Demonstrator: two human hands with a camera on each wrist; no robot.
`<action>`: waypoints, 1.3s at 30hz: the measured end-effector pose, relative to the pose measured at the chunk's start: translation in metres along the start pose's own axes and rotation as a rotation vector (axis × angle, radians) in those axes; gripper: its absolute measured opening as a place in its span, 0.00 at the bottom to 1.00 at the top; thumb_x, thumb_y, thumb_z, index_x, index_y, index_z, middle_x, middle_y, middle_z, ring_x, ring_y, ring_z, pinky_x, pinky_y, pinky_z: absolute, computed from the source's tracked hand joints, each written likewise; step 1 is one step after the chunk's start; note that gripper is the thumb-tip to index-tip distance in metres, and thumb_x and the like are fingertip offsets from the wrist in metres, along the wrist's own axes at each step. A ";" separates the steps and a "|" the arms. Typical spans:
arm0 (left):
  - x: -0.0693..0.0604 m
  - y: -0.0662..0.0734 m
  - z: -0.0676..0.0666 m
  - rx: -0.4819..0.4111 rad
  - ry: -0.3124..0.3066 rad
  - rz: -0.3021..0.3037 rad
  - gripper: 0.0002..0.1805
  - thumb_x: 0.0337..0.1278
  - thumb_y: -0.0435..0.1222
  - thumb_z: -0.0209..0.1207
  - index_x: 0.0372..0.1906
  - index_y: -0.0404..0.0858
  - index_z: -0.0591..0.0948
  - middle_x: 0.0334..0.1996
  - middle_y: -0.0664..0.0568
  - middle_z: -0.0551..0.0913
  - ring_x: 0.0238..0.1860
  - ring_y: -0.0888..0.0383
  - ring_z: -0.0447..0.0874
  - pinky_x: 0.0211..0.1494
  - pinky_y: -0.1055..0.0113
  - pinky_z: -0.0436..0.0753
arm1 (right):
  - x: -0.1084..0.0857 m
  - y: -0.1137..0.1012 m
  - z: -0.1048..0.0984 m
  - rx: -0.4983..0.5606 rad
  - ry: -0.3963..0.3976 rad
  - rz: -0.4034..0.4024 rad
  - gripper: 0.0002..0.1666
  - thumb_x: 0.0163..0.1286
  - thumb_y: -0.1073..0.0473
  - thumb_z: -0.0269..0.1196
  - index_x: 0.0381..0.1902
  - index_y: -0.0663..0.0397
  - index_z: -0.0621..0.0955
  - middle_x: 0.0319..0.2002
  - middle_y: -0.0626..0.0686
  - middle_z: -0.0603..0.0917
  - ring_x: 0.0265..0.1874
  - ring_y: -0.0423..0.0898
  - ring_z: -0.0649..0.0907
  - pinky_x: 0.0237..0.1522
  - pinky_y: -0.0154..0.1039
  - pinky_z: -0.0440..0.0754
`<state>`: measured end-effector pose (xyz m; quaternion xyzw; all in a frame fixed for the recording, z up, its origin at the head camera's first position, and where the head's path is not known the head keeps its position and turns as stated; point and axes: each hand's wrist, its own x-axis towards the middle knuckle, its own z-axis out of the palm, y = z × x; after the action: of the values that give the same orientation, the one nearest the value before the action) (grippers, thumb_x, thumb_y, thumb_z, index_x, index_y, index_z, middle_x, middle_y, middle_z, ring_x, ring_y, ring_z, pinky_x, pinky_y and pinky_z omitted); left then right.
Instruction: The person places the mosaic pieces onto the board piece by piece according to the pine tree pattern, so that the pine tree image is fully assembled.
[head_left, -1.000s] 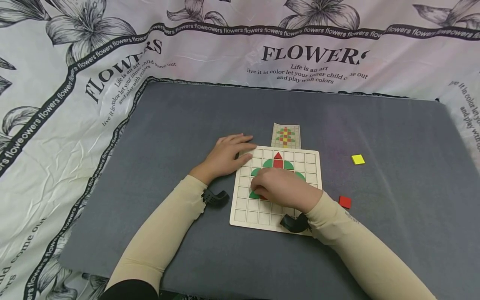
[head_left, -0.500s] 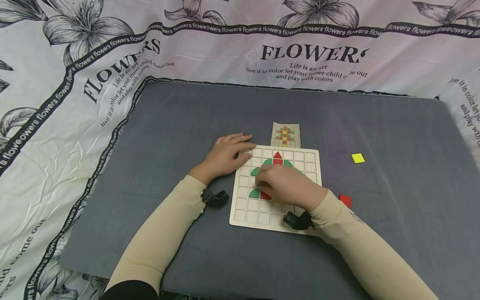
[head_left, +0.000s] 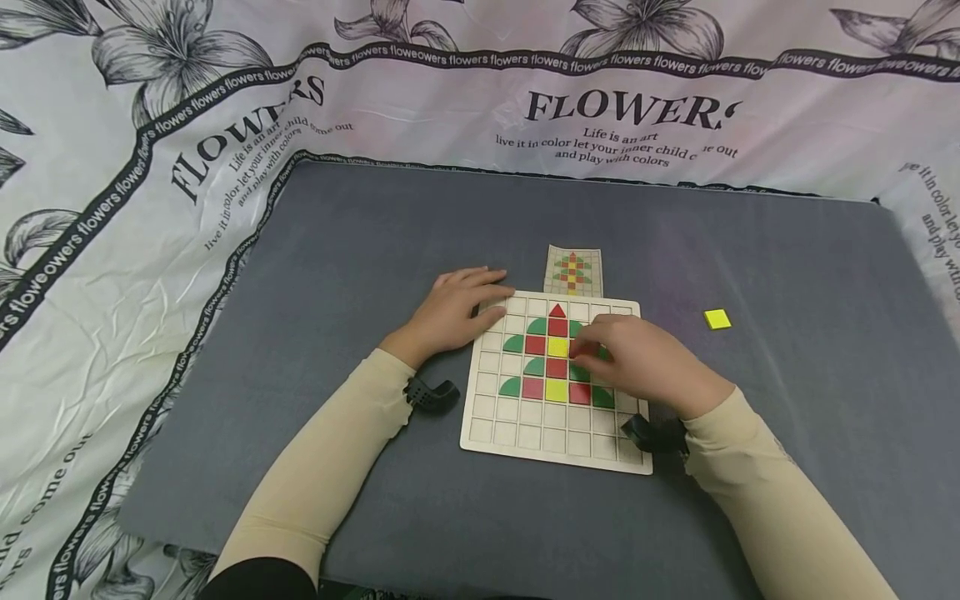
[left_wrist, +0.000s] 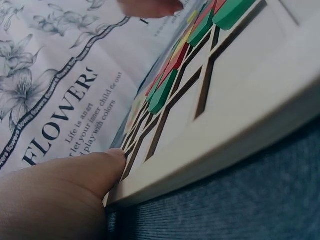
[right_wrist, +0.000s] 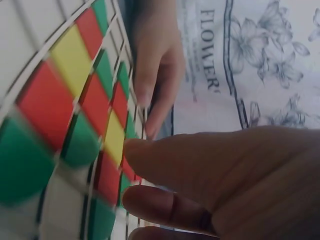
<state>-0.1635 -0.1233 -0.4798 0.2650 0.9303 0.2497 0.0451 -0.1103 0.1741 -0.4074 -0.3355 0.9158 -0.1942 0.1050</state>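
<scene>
My left hand rests at the far left corner of the gridded wooden board, its thumb at the board's edge in the left wrist view. On the board sit red, yellow and green tiles in a tree-like pattern, topped by a red triangle tile. My right hand is over the board's right side, partly hiding several tiles. In the right wrist view its thumb and fingers are apart, close to a red tile lying in the grid. No tile shows between them.
A small card with a printed tree pattern lies beyond the board's far edge. A loose yellow tile lies right of the board on the grey table. Flower-printed cloth hangs around the table.
My right hand has moved right, from the left tiles toward the middle right, uncovering red, yellow and green tiles. The loose red tile at right is no longer visible. The left hand stays put.
</scene>
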 end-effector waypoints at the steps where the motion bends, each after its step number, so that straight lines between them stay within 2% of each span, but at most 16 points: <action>1: 0.000 0.000 0.000 -0.001 0.001 0.002 0.25 0.81 0.53 0.53 0.75 0.54 0.77 0.80 0.55 0.67 0.83 0.51 0.56 0.82 0.45 0.54 | -0.004 0.003 -0.001 0.005 0.002 0.005 0.03 0.70 0.61 0.71 0.39 0.51 0.91 0.33 0.42 0.86 0.32 0.40 0.80 0.35 0.40 0.80; 6: 0.001 0.000 0.001 0.004 0.004 -0.001 0.25 0.81 0.53 0.53 0.75 0.54 0.77 0.80 0.56 0.66 0.83 0.52 0.56 0.82 0.45 0.53 | -0.026 0.013 -0.005 0.011 0.009 0.062 0.03 0.69 0.61 0.72 0.40 0.53 0.91 0.30 0.42 0.84 0.30 0.40 0.78 0.31 0.39 0.78; 12: -0.001 0.000 0.001 -0.004 0.005 -0.001 0.25 0.81 0.52 0.53 0.75 0.53 0.77 0.80 0.55 0.66 0.83 0.51 0.55 0.83 0.45 0.52 | -0.047 0.022 -0.010 -0.007 0.024 0.144 0.08 0.68 0.61 0.73 0.43 0.57 0.89 0.33 0.46 0.86 0.31 0.41 0.81 0.34 0.42 0.81; 20: -0.003 0.002 -0.001 -0.016 0.001 -0.013 0.25 0.81 0.51 0.54 0.75 0.52 0.77 0.80 0.54 0.66 0.83 0.51 0.55 0.83 0.44 0.52 | -0.075 0.040 -0.015 -0.028 0.025 0.159 0.16 0.59 0.64 0.79 0.45 0.58 0.88 0.39 0.51 0.86 0.35 0.46 0.82 0.37 0.47 0.82; 24: -0.002 0.003 -0.001 -0.009 -0.001 -0.013 0.25 0.81 0.52 0.54 0.75 0.53 0.77 0.80 0.55 0.66 0.83 0.51 0.55 0.83 0.44 0.52 | -0.089 0.053 -0.014 -0.054 0.038 0.169 0.20 0.53 0.64 0.81 0.43 0.60 0.87 0.38 0.53 0.85 0.35 0.49 0.82 0.39 0.50 0.82; 29: -0.002 0.003 -0.002 -0.006 0.002 -0.016 0.25 0.81 0.52 0.54 0.75 0.53 0.77 0.80 0.55 0.66 0.83 0.51 0.56 0.83 0.45 0.52 | -0.099 0.061 -0.011 -0.067 0.030 0.190 0.19 0.50 0.64 0.81 0.40 0.60 0.86 0.35 0.52 0.84 0.36 0.52 0.82 0.42 0.54 0.82; 39: -0.002 0.004 -0.002 -0.009 0.010 -0.017 0.25 0.81 0.51 0.54 0.74 0.53 0.78 0.80 0.55 0.67 0.83 0.51 0.56 0.83 0.45 0.52 | -0.100 0.059 -0.007 0.020 0.002 0.211 0.13 0.54 0.65 0.79 0.30 0.48 0.85 0.26 0.39 0.80 0.27 0.37 0.76 0.30 0.39 0.75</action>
<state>-0.1598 -0.1224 -0.4766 0.2558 0.9315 0.2548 0.0438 -0.0708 0.2832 -0.4195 -0.2357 0.9442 -0.1917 0.1271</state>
